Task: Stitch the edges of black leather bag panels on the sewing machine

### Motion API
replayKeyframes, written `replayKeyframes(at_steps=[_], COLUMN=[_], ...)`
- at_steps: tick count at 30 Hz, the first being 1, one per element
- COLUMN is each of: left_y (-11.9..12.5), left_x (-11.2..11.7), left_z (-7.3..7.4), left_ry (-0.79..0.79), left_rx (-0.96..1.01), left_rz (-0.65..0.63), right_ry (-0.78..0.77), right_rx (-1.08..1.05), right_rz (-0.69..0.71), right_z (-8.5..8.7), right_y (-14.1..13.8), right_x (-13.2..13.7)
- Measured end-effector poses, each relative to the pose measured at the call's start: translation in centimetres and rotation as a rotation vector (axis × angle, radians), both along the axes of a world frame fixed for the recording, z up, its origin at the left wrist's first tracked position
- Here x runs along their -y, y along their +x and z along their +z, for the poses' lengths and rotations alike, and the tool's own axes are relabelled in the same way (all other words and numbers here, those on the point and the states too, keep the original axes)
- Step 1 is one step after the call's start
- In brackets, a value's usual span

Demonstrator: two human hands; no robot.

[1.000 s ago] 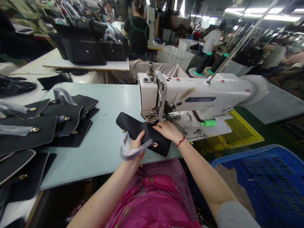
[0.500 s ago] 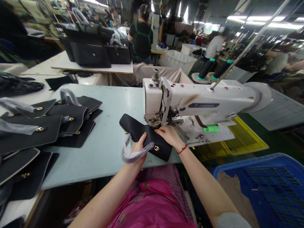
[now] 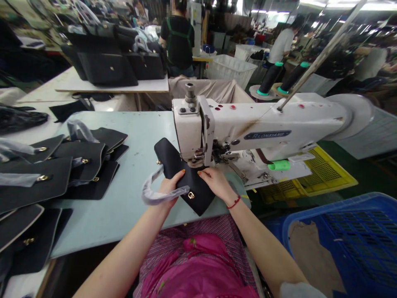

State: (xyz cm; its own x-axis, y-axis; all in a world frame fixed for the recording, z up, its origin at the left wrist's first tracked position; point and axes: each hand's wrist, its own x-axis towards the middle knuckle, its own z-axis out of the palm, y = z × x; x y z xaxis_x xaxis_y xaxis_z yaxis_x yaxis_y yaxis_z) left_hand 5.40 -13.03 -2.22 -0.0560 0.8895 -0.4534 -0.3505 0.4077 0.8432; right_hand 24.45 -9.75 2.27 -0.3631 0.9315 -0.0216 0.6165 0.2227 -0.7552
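Stack of black flap panels at left of pale table, well apart from hands. Left hand grasps near edge of black leather piece, plastic-wrapped strap looped beneath it. Piece lies on table under head of sewing machine (gold clasp showing). Right hand flat on piece, fingers spread, pressing beside needle area. Blue crate far right.

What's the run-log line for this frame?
left hand: grips black panel edge | right hand: flat on black panel | sewing machine: head over black panel | stacked panels: left on table
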Motion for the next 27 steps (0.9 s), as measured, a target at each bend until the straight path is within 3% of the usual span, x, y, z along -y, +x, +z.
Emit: replayKeyframes(at_steps=[3, 12, 18, 22, 27], left_y=[-0.9, -3.1, -4.1, -4.4, -6.1], left_x=[-1.4, -5.2, -7.5, -8.5, -7.2], left_z=[0.9, 3.4, 3.3, 3.3, 2.7], left_ry=[0.008, 0.006, 0.098, 0.054, -0.023], left_rx=[0.055, 0.030, -0.066, -0.087, -0.019], left_rz=[0.052, -0.100, -0.187, -0.160, -0.051], right_ry=[-0.024, -0.075, -0.133, -0.371, -0.513], right_rx=[-0.113, -0.256, -0.333, -0.488, -0.629], right_rz=[-0.046, -0.133, -0.177, -0.166, -0.143], right_z=[-0.8, -3.2, -3.4, -3.4, -3.5], right_y=[-0.7, -2.2, -2.8, -3.1, -3.0], right_x=[0.9, 1.9, 2.5, 4.1, 6.2])
